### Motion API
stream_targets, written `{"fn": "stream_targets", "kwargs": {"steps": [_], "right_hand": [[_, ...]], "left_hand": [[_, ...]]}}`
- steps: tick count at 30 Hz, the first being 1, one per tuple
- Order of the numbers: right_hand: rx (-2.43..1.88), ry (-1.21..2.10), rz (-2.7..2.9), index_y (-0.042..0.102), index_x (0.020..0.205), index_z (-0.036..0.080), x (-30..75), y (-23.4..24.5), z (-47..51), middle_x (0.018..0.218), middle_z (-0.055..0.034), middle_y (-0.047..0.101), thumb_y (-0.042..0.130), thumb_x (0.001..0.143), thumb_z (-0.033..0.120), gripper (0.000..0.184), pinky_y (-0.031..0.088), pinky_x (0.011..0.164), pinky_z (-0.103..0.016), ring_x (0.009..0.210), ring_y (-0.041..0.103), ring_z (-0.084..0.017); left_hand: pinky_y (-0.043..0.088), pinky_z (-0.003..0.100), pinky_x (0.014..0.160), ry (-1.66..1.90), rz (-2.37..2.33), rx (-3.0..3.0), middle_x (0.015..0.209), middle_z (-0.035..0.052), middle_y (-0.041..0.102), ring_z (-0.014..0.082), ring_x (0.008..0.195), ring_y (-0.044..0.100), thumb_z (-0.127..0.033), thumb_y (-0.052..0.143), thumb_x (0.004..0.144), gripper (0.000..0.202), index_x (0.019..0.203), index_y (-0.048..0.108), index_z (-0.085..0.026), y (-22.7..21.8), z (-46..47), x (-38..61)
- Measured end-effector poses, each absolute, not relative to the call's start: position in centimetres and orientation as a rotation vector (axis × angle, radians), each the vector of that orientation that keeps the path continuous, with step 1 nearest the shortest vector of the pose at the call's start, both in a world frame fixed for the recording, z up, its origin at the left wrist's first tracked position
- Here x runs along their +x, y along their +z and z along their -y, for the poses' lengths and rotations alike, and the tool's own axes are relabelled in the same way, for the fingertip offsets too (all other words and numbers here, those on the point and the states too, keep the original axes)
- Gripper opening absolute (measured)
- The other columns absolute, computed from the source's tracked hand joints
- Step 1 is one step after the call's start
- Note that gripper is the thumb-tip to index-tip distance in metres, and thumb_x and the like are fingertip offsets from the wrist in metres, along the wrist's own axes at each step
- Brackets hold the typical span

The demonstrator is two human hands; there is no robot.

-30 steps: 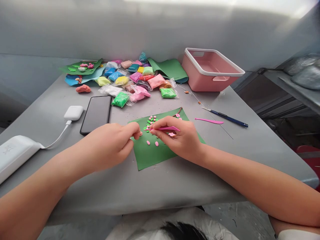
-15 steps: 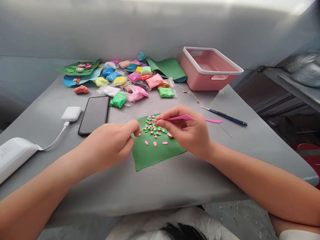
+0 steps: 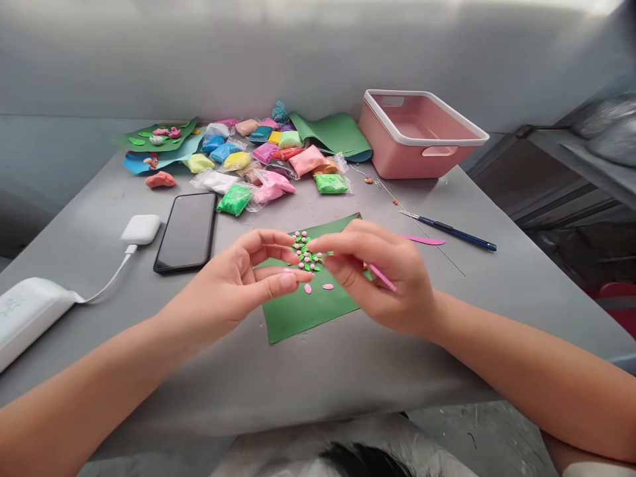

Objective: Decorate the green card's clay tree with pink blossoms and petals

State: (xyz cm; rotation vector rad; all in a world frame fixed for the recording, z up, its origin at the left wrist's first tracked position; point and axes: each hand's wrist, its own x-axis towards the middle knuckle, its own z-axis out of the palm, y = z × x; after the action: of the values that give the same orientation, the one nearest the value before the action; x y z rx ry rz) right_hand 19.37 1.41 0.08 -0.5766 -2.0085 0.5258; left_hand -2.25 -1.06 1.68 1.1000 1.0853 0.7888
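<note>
My left hand [image 3: 233,275] is held over the left part of a green sheet [image 3: 303,315]. Its fingers are curved and partly apart, and a small pink clay piece [image 3: 288,270] shows between thumb and finger. My right hand [image 3: 387,271] is above the sheet's right side, with a pink modelling tool [image 3: 382,277] tucked in it, pointing back toward the palm. Its thumb and index finger come close together beside a cluster of green clay leaves and pink balls [image 3: 307,252]. Two flat pink ovals, one being this pink oval [image 3: 328,287], lie below the cluster.
Bags of coloured clay [image 3: 268,159] lie at the back, beside a pink basket [image 3: 422,146]. A phone [image 3: 185,232], a white case [image 3: 141,229] and a cabled white power strip [image 3: 34,318] are on the left. A dark blue pen-like tool [image 3: 452,232] and a pink blade [image 3: 422,240] lie right.
My left hand has moved right and its fingers have spread from a closed pinch. The pink tool has swung from pointing at the cluster to lying back in my right hand.
</note>
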Motion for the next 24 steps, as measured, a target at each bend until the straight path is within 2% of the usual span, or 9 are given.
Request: {"fn": "stream_targets", "kwargs": {"steps": [3, 8, 12, 17, 21, 24], "right_hand": [[-0.489, 0.458, 2.116, 0.071, 0.107, 0.022, 19.20, -0.02, -1.24, 0.081, -0.0017, 0.058, 0.063, 0.093, 0.015, 0.018, 0.056, 0.064, -0.025, 0.071, 0.059, -0.012], [-0.429, 0.459, 2.135, 0.071, 0.101, 0.022, 19.32, -0.31, -1.22, 0.083, -0.0020, 0.057, 0.067, 0.092, 0.016, 0.011, 0.057, 0.067, -0.026, 0.074, 0.061, -0.011], [-0.437, 0.443, 2.120, 0.068, 0.091, 0.022, 19.21, -0.28, -1.09, 0.082, -0.0025, 0.059, 0.064, 0.093, 0.014, 0.009, 0.056, 0.066, -0.026, 0.073, 0.061, -0.013], [-0.431, 0.495, 2.079, 0.063, 0.090, 0.020, 18.92, -0.07, -1.03, 0.082, -0.0037, 0.065, 0.059, 0.095, 0.009, 0.012, 0.057, 0.072, -0.027, 0.080, 0.063, -0.014], [-0.472, 0.521, 2.066, 0.066, 0.097, 0.018, 19.16, 0.05, -1.16, 0.087, -0.0056, 0.069, 0.057, 0.094, 0.007, 0.014, 0.057, 0.074, -0.026, 0.084, 0.066, -0.015], [-0.453, 0.533, 2.096, 0.070, 0.100, 0.017, 19.39, 0.08, -1.15, 0.091, -0.0073, 0.071, 0.058, 0.096, 0.011, 0.014, 0.058, 0.077, -0.027, 0.087, 0.068, -0.016]], "left_hand": [[0.058, 0.029, 0.085, 0.773, -1.006, 1.049, 0.097, 0.0009, 0.075, 0.0175, 0.092, 0.074, -0.031, 0.080, 0.081, 0.041, 0.117, 0.060, -0.028, 1.86, 1.45, -1.95], [0.058, 0.034, 0.083, 0.729, -1.012, 1.017, 0.092, 0.0039, 0.079, 0.0220, 0.091, 0.074, -0.035, 0.082, 0.078, 0.049, 0.121, 0.059, -0.026, 1.90, 1.61, -1.71], [0.057, 0.028, 0.074, 0.725, -1.015, 1.004, 0.080, -0.0003, 0.077, 0.0176, 0.081, 0.072, -0.033, 0.085, 0.075, 0.047, 0.114, 0.061, -0.026, 1.90, 1.54, -1.74], [0.055, 0.020, 0.066, 0.727, -0.984, 0.982, 0.076, -0.0037, 0.074, 0.0105, 0.071, 0.069, -0.029, 0.084, 0.077, 0.037, 0.107, 0.062, -0.025, 2.07, 1.63, -1.77], [0.057, 0.019, 0.069, 0.743, -0.985, 0.944, 0.077, -0.0049, 0.075, 0.0090, 0.072, 0.070, -0.028, 0.083, 0.078, 0.033, 0.104, 0.063, -0.025, 2.05, 1.58, -1.61], [0.058, 0.020, 0.073, 0.760, -0.978, 0.929, 0.078, -0.0044, 0.076, 0.0090, 0.075, 0.071, -0.028, 0.083, 0.079, 0.031, 0.104, 0.064, -0.025, 1.96, 1.45, -1.56]]}}
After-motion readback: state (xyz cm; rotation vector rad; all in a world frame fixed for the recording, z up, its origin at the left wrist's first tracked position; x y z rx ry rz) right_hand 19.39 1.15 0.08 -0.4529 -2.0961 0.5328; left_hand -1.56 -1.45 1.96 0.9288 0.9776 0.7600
